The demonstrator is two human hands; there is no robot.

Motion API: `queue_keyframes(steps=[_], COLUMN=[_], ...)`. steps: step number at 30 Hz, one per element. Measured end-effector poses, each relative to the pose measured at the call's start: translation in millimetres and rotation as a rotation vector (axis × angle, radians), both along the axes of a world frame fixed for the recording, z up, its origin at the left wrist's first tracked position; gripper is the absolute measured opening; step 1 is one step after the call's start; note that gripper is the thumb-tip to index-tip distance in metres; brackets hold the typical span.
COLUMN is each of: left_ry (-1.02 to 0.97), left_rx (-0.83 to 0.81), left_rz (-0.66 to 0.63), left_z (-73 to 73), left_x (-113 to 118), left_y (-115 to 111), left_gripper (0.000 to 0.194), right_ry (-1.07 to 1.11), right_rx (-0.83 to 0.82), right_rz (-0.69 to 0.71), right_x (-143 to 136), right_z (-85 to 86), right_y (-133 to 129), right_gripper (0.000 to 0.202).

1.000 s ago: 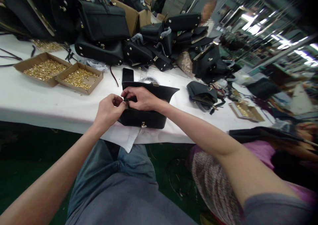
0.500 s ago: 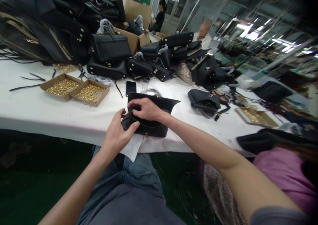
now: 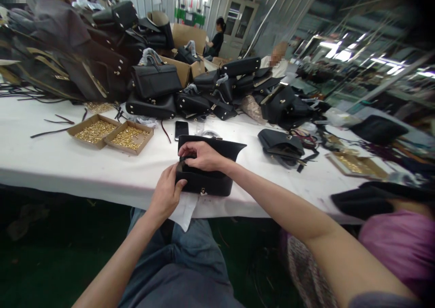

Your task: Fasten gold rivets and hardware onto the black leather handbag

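From where I stand, the black bag sits at the near edge of the white table, its flap thrown back, the phone just beyond. The person's left hand clasps the bag's left end, thumb against the front wall; the right hand reaches into the mouth at that same end, fingers curled, though I can't tell whether they pinch anything

we are seeing bare white tabletop opening between the boxes of gold fittings and the left hand, and also between the open bag and the second bag, where the right forearm is crossing the near end. piled bags are blocking our far side.
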State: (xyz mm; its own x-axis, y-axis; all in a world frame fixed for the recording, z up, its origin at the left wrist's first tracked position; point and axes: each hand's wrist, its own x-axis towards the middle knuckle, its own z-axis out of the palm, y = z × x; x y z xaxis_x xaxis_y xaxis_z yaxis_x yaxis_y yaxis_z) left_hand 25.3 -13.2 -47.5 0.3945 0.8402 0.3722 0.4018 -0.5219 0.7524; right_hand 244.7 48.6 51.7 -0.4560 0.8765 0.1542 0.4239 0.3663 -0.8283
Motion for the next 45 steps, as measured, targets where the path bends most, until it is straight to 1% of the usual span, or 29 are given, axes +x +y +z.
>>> queue_keyframes(steps=[3,5,7,9,10,12,14,16,18,19,20,21,24,26,29,33,36,40,45], left_ry=[-0.002,-0.012,-0.025,-0.042,-0.049,-0.06,-0.067,-0.07,-0.046,-0.029,-0.015,-0.009,-0.02,0.019,0.137,0.272,0.314,0.298,0.287], left_rx=[0.023,0.024,0.017,-0.011,-0.038,-0.11,-0.163,-0.173,-0.181,-0.199,-0.232,-0.275,-0.368,-0.364,-0.322,-0.25,-0.199,-0.176,-0.117], left_rz=[0.038,0.05,0.053,0.069,0.087,0.138,0.198,0.253,0.296,0.307,0.308,0.298,0.216,0.177,0.162,0.139,0.128,0.102,0.145], left_z=[-10.7,-14.5,-14.8,-9.7,-4.3,12.3,34.3,55.4,69.4,72.7,73.7,73.0,66.6,64.4,68.2,78.6,82.5,80.3,73.1], left_x=[1,2,2,2,2,3,6,13,20,24,27,29,27,21,13,9,9,9,11], left_y=[1,3,5,6,6,4,1,0,1,2,3,4,7,7,7,13,20,23,23], left_gripper=[0.054,0.051,0.047,0.047,0.049,0.057,0.064,0.063,0.072,0.077,0.08,0.077,0.049,0.038,0.027,0.031,0.029,0.028,0.03], right_ry=[-0.019,-0.044,-0.07,-0.094,-0.105,-0.121,-0.128,-0.121,-0.091,-0.074,-0.06,-0.055,-0.086,-0.109,-0.125,-0.125,-0.106,-0.104,-0.108], right_rx=[-0.021,-0.02,-0.007,0.025,0.044,0.08,0.109,0.113,0.079,0.059,0.047,0.045,0.068,0.07,0.065,0.013,-0.033,-0.023,-0.04], right_rz=[0.019,0.04,0.059,0.059,0.054,0.044,0.037,0.033,0.031,0.032,0.034,0.036,0.064,0.103,0.159,0.213,0.23,0.204,0.206], right_x=[3,4,4,2,0,-2,-4,-4,-4,-3,-3,-4,-5,-5,-1,10,14,13,13], right_z=[-2.1,-2.1,-0.7,1.4,2.3,3.4,3.1,1.8,0.3,-0.1,-0.2,0.1,3.4,6.6,9.7,8.2,5.4,4.2,4.4], right_y=[2,1,0,-3,-4,-6,-7,-7,-5,-5,-4,-4,-5,-7,-7,-2,1,4,7], right_gripper=[0.034,0.034,0.032,0.031,0.031,0.032,0.032,0.033,0.032,0.033,0.033,0.034,0.036,0.035,0.036,0.034,0.033,0.033,0.032])
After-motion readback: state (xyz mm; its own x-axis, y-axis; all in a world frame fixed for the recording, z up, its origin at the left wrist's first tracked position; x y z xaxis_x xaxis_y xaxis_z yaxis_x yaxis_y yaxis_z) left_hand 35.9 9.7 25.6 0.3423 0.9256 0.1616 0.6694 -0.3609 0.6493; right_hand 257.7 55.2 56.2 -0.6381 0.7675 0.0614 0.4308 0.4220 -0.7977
